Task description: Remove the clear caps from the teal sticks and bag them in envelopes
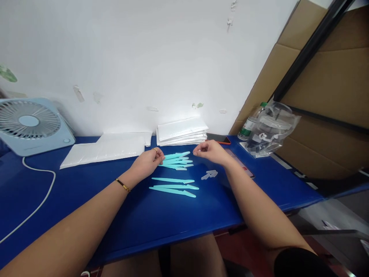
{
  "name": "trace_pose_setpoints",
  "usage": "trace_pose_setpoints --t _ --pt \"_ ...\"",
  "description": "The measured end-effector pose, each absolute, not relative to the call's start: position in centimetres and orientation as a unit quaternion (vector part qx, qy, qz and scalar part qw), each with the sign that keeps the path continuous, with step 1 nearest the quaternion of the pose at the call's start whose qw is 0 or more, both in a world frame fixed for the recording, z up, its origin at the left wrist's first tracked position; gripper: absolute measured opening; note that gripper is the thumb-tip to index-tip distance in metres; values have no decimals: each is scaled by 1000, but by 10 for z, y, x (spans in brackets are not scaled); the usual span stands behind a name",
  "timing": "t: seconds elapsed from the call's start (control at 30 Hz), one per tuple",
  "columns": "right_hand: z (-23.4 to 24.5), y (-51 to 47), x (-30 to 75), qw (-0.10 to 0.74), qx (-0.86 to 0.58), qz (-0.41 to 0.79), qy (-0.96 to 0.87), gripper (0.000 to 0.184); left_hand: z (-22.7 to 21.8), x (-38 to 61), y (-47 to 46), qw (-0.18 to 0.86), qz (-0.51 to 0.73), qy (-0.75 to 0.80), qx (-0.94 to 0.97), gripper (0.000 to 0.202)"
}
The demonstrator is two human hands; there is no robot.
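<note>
My left hand [150,158] is closed in a pinch on the handle end of a turquoise eyebrow razor, at the left side of a fanned pile of similar razors [177,162]. My right hand [211,151] hovers just right of the pile, thumb and fingertips pressed together near a razor's pale blade end; whatever they hold is too small to make out. Below the pile, on the blue table, three more turquoise razors [173,186] lie side by side, blades to the right. Several small translucent blade caps [210,174] lie under my right wrist.
A stack of white padded envelopes [182,130] is against the wall, with more white packets [103,153] to its left. A light blue fan [31,125] with a white cable stands far left. Phones [240,163], a bottle [248,125] and a bagged cup [271,130] are right.
</note>
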State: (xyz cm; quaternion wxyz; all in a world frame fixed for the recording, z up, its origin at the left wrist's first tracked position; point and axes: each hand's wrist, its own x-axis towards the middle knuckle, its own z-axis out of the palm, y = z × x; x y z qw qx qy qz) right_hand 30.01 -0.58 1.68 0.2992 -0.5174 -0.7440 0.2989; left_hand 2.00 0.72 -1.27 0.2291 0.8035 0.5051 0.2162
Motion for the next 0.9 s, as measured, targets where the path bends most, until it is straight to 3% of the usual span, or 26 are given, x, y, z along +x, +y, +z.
trace_pose_setpoints --t 0.17,0.33,0.53,0.73,0.9 --pt "31 -14 321 76 -466 285 -835 25 -5 21 -1 136 209 477 843 27" --pt "22 -15 315 10 -455 262 -851 13 4 27 -15 214 118 356 902 26" --pt "19 -17 302 44 -441 247 -862 5 6 31 -22 182 105 362 908 22" --pt "27 -19 305 225 -448 242 -831 9 2 27 -17 285 185 416 844 23" --pt "29 -23 297 314 -440 196 -818 11 9 26 -15 226 184 459 839 33"
